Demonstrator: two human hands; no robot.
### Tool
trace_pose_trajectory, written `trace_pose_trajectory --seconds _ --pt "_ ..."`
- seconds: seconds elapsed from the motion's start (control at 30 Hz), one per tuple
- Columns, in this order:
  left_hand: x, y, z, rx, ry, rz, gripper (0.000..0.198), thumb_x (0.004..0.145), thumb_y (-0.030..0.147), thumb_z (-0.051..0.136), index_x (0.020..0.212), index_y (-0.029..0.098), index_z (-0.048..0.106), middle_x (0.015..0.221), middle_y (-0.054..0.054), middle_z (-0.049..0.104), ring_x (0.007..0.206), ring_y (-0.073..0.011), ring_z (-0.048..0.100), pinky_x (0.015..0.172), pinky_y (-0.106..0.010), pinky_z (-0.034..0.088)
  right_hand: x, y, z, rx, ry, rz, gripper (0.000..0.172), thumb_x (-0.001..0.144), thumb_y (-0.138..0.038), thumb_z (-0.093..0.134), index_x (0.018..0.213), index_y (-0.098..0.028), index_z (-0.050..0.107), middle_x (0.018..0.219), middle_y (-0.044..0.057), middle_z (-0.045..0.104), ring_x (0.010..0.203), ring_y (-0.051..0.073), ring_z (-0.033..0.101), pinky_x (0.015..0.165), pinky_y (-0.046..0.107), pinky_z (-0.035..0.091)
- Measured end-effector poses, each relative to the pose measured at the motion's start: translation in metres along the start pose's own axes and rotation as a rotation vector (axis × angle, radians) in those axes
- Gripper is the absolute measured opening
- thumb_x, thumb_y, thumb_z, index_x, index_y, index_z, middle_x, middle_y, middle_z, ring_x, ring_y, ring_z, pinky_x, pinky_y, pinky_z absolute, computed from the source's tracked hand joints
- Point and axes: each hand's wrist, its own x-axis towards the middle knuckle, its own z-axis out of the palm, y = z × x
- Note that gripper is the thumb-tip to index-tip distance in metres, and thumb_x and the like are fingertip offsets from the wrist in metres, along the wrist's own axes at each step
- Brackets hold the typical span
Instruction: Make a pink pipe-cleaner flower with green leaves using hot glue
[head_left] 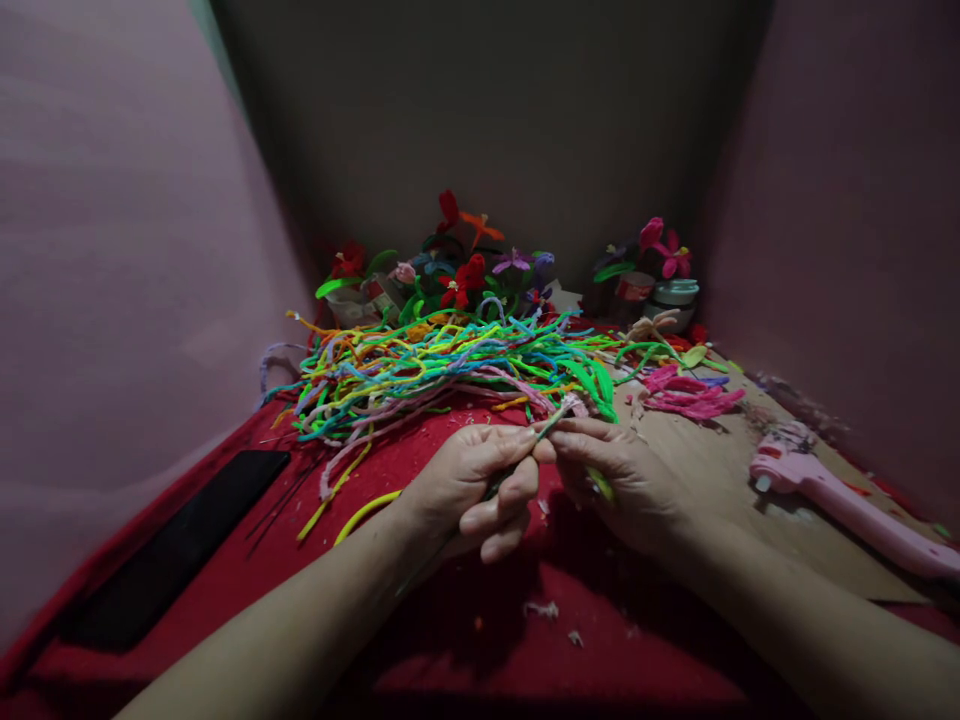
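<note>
My left hand (487,470) and my right hand (622,465) meet above the red cloth (465,620), fingertips nearly touching. Both pinch a thin green stem (553,420), whose upper end is pale pink and fuzzy. A dark, thin length of it seems to run back beneath my left hand. Under the fingers of my right hand shows a yellow-green fuzzy piece (601,486); whether that hand holds it, I cannot tell. Just beyond my hands lies a tangled heap of colourful pipe cleaners (420,370).
Pipe-cleaner flowers (465,280) in small containers stand at the back. A pink glue gun (840,500) rests on cardboard (697,480) at right, near a bundle of pink pipe cleaners (694,393). A black phone (180,545) lies at left. Pink panels flank both sides.
</note>
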Motion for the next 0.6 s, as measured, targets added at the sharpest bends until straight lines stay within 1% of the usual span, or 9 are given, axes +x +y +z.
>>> trace_pose_trajectory --seconds 0.07,0.17,0.27,0.33,0.4,0.5,0.6 --pt "0.002 0.001 -0.002 0.045 0.035 0.007 0.02 0.083 0.03 0.048 0.082 0.011 0.056 0.043 0.008 0.045 0.021 -0.0003 0.024 0.024 -0.015 0.036 0.001 0.0 -0.001 -0.064 0.02 -0.037 0.009 0.067 -0.023 0.067 0.062 -0.016 0.063 0.062 -0.003 0.052 0.051 0.006 0.037 0.044 0.021 0.023" --pt "0.004 0.002 -0.004 0.135 0.068 0.006 0.017 0.081 0.029 0.051 0.077 0.013 0.052 0.043 0.009 0.047 0.021 -0.0005 0.024 0.025 -0.015 0.036 0.002 0.001 -0.005 -0.122 0.023 -0.025 0.014 0.069 -0.03 0.065 0.065 -0.017 0.062 0.054 -0.005 0.045 0.044 0.006 0.03 0.042 0.023 0.02" --pt "0.007 -0.001 -0.006 0.267 0.13 0.016 0.015 0.082 0.027 0.047 0.073 0.015 0.048 0.048 0.005 0.055 0.022 -0.003 0.033 0.025 -0.016 0.036 0.002 0.002 -0.008 -0.165 0.026 -0.007 0.023 0.071 -0.037 0.062 0.061 -0.018 0.057 0.047 -0.006 0.038 0.041 0.006 0.027 0.04 0.023 0.02" --pt "0.009 -0.004 -0.006 0.344 0.174 0.006 0.016 0.082 0.028 0.045 0.073 0.015 0.046 0.049 0.002 0.059 0.023 -0.005 0.039 0.025 -0.015 0.032 0.0 0.002 -0.008 -0.226 0.058 0.014 0.026 0.07 -0.041 0.061 0.059 -0.018 0.056 0.046 -0.006 0.038 0.038 0.007 0.028 0.038 0.024 0.019" --pt "0.011 -0.006 -0.005 0.394 0.211 -0.027 0.016 0.082 0.028 0.043 0.073 0.015 0.046 0.048 0.001 0.06 0.023 -0.006 0.042 0.024 -0.014 0.029 -0.002 0.002 -0.008 -0.292 0.089 0.052 0.025 0.069 -0.042 0.061 0.062 -0.018 0.058 0.044 -0.006 0.039 0.036 0.006 0.028 0.036 0.023 0.019" --pt "0.012 -0.009 -0.003 0.461 0.261 -0.066 0.016 0.082 0.026 0.04 0.073 0.015 0.046 0.047 0.0 0.059 0.023 -0.0063 0.041 0.024 -0.014 0.025 -0.005 0.001 -0.006 -0.358 0.14 0.093 0.023 0.067 -0.041 0.061 0.069 -0.018 0.06 0.044 -0.007 0.038 0.035 0.006 0.027 0.035 0.022 0.018" --pt "0.013 -0.012 -0.002 0.541 0.283 -0.078 0.017 0.082 0.027 0.038 0.073 0.015 0.046 0.048 0.0 0.059 0.024 -0.0061 0.041 0.026 -0.015 0.024 -0.006 0.0 -0.007 -0.383 0.159 0.139 0.021 0.067 -0.04 0.061 0.068 -0.019 0.056 0.045 -0.007 0.038 0.035 0.006 0.029 0.035 0.021 0.019"
